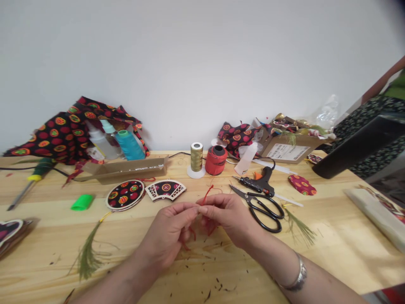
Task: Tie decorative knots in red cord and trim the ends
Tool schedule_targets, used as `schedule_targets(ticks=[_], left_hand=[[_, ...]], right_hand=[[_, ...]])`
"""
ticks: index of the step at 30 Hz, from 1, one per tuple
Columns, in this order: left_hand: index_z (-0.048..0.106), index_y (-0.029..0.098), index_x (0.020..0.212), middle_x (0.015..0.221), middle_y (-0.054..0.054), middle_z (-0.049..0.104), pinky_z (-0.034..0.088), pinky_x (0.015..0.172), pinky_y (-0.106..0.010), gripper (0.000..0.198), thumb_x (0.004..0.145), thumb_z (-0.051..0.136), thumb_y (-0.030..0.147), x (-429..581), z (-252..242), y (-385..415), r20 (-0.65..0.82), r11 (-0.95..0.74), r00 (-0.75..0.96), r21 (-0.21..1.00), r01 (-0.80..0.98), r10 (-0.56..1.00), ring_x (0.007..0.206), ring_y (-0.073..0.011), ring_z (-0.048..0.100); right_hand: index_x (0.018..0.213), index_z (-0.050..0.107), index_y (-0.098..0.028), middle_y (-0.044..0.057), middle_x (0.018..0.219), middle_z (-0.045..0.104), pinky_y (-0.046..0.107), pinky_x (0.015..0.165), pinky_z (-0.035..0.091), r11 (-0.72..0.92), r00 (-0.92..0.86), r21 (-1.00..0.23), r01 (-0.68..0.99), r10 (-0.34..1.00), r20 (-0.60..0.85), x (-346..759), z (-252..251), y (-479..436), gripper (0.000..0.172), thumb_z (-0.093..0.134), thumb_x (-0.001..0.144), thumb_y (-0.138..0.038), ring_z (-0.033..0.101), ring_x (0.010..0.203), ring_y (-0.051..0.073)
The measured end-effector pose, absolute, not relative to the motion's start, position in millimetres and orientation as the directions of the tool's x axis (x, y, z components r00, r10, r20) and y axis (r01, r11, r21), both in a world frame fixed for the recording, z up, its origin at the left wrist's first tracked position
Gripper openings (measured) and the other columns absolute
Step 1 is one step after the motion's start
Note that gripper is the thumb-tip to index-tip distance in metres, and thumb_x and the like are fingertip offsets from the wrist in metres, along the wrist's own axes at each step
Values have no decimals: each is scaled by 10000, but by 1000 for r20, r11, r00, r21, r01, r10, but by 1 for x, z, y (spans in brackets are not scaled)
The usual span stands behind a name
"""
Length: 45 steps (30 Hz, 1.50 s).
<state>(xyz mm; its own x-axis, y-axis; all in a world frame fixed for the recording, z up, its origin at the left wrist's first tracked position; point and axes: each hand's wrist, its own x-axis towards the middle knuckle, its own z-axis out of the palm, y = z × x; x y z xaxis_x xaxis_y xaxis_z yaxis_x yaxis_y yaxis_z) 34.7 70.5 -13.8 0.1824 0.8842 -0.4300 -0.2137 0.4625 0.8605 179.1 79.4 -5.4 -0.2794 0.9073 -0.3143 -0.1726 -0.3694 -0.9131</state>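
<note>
My left hand (pixel 173 231) and my right hand (pixel 225 215) meet at the fingertips over the wooden table, both pinching a red cord (pixel 207 193). One end of the cord sticks up above the right fingers, and more of it hangs below between the hands. What the fingertips cover is hidden. Just beyond the left hand lies a fan-shaped ornament (pixel 166 190) with a pale frame and patterned cloth. A round ornament (pixel 125 195) is beside it, with a green tassel (pixel 88 253) on a yellow loop. Black-handled scissors (pixel 264 209) lie right of my right hand.
At the back stand a gold thread spool (pixel 196 158), a red cord spool (pixel 216 161) and a teal thread cone (pixel 129 145). A glue gun (pixel 259 182) lies behind the scissors. A filled cardboard box (pixel 286 147), a black roll (pixel 357 145) and a standing person (pixel 376 109) are rightward; a screwdriver (pixel 30 185) is leftward.
</note>
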Motion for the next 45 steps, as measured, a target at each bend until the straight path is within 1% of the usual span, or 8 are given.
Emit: schedule_targets(ticks=[6,16,20,26,30,36,41,45], left_hand=[[652,169,636,392,91,384,268,318,-178,136,677,662,299,35,-14,70,-447,475,169,855,-206,878,315,-49,312],[578,150,526,428,90,390,248,343,-169,228,688,663,286,36,-16,69,-401,444,207,862,-243,892,319,-23,313],[609,133,568,488,53,497,219,340,-157,194,700,653,268,35,-15,68,-388,435,225,871,-227,894,346,-18,333],[600,132,559,489,51,506,234,338,-160,224,715,642,287,35,-15,68,-381,420,214,889,-183,900,340,-17,311],[615,127,608,520,37,539,196,346,-163,205,743,627,281,34,-17,71,-378,426,236,883,-198,895,349,-10,292],[593,137,629,524,44,519,157,371,-179,203,770,604,283,33,-16,70,-376,435,263,873,-220,888,374,-19,288],[592,140,633,497,57,463,147,402,-199,186,763,617,270,33,-14,69,-354,417,294,889,-191,888,429,-44,298],[613,157,657,507,75,412,177,424,-203,157,755,630,279,33,-16,67,-306,348,269,929,-128,913,456,-56,260]], right_hand=[[646,703,-120,-24,518,604,190,384,345,-330,-163,-919,-214,940,-299,175,-10,80,255,794,517,-320,439,362,43],[550,613,-126,-68,402,480,188,381,226,-318,-110,-933,-168,947,-303,177,-11,80,247,764,547,-321,343,366,33],[527,564,-141,-69,407,477,194,384,233,-314,-117,-938,-143,947,-300,179,-14,82,237,727,579,-305,340,363,37],[547,550,-154,-69,420,463,195,388,270,-238,-114,-971,30,964,-239,182,-15,85,186,643,670,-258,354,371,49],[559,564,-155,-70,420,455,193,401,273,-194,-93,-977,93,975,-202,183,-12,85,152,618,693,-202,359,390,55],[605,583,-162,-60,473,470,197,436,295,-102,-92,-960,260,987,-130,184,-11,83,126,585,729,-181,379,434,70],[601,587,-165,-60,482,461,202,468,303,-85,-92,-954,289,989,-116,184,-9,83,132,573,733,-166,377,458,76],[593,577,-164,-47,522,515,200,498,325,-70,-96,-953,296,990,-103,184,-8,82,137,576,729,-159,426,498,83]])
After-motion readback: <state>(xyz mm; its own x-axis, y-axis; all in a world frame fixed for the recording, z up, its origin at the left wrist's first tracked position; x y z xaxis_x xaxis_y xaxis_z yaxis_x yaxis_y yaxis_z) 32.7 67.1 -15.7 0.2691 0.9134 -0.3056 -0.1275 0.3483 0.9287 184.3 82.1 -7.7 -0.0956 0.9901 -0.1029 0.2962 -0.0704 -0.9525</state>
